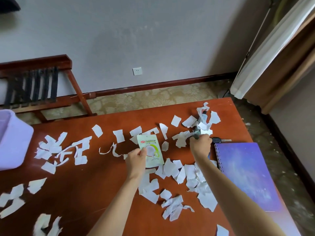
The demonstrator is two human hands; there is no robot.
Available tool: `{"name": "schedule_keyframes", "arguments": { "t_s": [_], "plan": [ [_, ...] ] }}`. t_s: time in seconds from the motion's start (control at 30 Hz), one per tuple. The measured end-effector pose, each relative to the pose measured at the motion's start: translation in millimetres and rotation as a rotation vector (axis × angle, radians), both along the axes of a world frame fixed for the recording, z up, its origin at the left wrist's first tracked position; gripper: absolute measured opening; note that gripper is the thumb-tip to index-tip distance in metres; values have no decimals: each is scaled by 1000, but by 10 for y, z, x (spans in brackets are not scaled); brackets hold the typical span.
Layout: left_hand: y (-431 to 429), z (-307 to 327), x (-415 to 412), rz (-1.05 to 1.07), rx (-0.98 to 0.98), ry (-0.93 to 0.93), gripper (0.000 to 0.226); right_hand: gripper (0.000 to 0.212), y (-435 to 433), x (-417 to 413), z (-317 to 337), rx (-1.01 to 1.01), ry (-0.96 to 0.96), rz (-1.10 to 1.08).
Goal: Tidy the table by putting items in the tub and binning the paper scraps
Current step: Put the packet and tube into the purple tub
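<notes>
My left hand holds a pale green snack packet upright above the middle of the red-brown table. My right hand is closed on the lower end of a dark bottle-like object that lies half hidden under torn paper at the far right. Several white paper scraps are strewn across the whole tabletop. The lilac tub stands at the table's left edge, far from both hands.
A purple spiral notebook lies at the right side of the table, with a dark car key just beyond its top edge. A wooden rack stands on the carpet behind the table, and a curtain hangs at the right.
</notes>
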State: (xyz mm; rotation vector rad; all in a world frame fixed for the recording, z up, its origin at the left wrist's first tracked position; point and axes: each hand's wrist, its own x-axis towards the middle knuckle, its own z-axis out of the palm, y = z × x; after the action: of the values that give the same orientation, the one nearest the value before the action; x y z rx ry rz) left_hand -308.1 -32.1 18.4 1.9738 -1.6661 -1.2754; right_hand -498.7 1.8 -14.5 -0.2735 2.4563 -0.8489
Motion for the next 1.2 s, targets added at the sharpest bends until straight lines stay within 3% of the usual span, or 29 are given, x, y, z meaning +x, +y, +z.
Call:
{"name": "schedule_keyframes", "arguments": {
  "t_s": [0.1, 0.2, 0.4, 0.73, 0.97, 1.2],
  "plan": [
    [-22, 5, -51, -23, -5, 17, 29, 52, -61, -66, -16, 56, -24, -47],
    [-44, 0, -102, -41, -11, 4, 28, 58, -156, -90, -69, 64, -78, -83],
    [-48, -32, -114, -63, 9, -24, 30, 39, -118, -107, -72, 17, -229, 5],
    [30, 130, 16, -37, -18, -4, 24, 23, 307, 195, 166, 1, -195, 180],
    [87, 367, 299, 46, -137, 88, 26, 21, 524, 592, 590, -182, -597, 41],
    [21, 696, 838, 115, -322, -3, 29, 5, 410, 1238, 1047, -344, -654, 195]
  ]
}}
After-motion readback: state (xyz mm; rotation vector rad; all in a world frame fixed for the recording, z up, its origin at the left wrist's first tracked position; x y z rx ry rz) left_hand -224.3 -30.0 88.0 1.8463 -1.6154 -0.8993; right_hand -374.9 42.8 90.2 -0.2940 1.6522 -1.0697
